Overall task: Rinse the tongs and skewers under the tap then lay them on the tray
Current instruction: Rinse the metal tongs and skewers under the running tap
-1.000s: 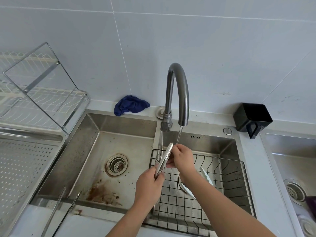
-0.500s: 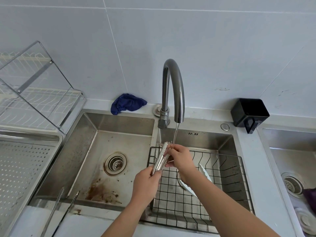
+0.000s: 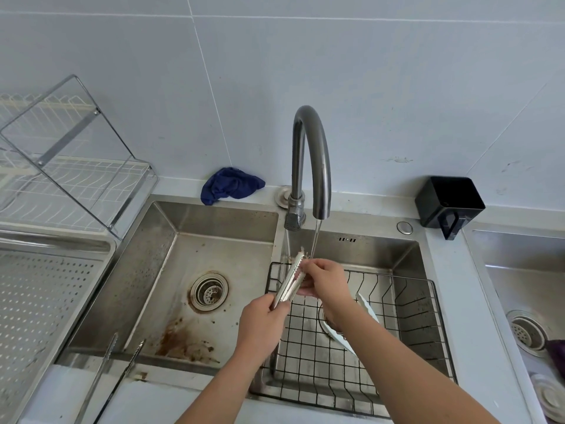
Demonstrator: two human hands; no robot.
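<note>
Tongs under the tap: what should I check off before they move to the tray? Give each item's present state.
1. Water running from the tap: ok.
2. Tongs tip at the stream: ok.
3. Left hand grip on the handle end: ok.
4. Right hand fingers on the serrated end: ok.
5. Rinse complete: cannot tell.
6. Second tongs on the perforated tray: not ok, they lie across the sink's front edge.

Tap (image 3: 312, 154) behind two basins; wire basket (image 3: 351, 347) in right basin.
</note>
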